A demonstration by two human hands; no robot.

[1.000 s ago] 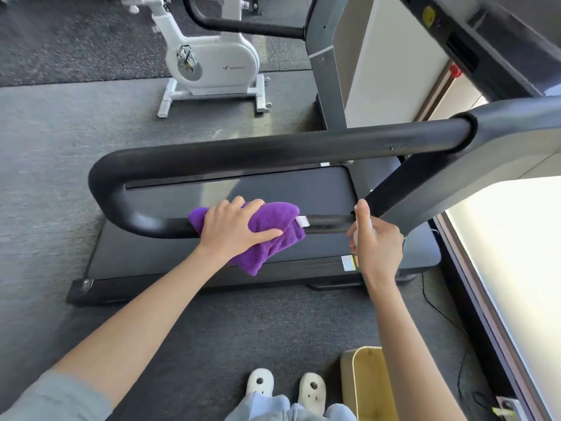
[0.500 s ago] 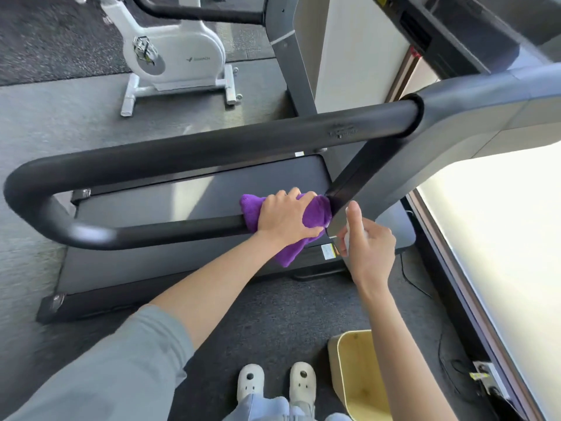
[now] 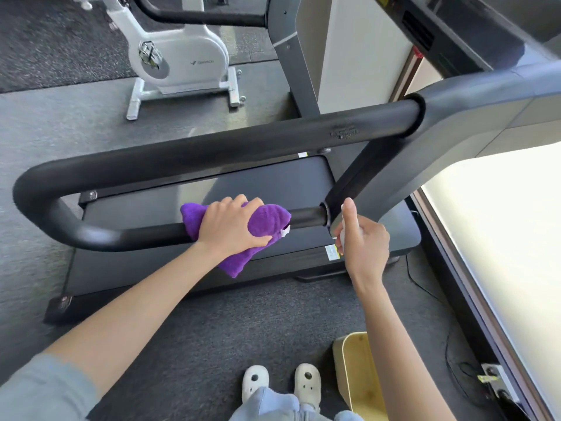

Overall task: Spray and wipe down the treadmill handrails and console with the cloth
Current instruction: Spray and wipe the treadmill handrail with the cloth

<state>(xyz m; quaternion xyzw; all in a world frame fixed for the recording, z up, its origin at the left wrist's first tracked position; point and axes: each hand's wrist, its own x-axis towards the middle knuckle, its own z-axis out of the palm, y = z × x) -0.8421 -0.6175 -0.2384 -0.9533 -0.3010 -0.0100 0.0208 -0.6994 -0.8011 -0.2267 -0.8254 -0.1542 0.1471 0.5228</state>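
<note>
Treadmill handrail, a thick black padded tube (image 3: 127, 235) bent into a U with its closed end at the left, runs as a lower near bar and an upper far bar (image 3: 243, 141) into the grey upright at the right. The purple microfibre cloth (image 3: 267, 221) is draped over the lower near bar, right of its middle, with a tail hanging down on the near side. The left hand (image 3: 227, 226) lies over the cloth with fingers curled over the bar's far side and thumb along the near side, gripping cloth and bar together. The right hand (image 3: 364, 241) is closed around a small white spray bottle (image 3: 343, 235), mostly hidden, forefinger raised on top, just beside the bar's right-hand joint (image 3: 323, 215).

The step looks like wiping the lower bar toward that joint. To do it well, the grip should wrap the cloth fully round the tube so the underside is cleaned too, and the stroke should run right up to the collar, where a bare stretch shows. Spray is best aimed at the bar or cloth, away from the console (image 3: 455, 34) above. The upper bar and console appear not yet reached.
</note>
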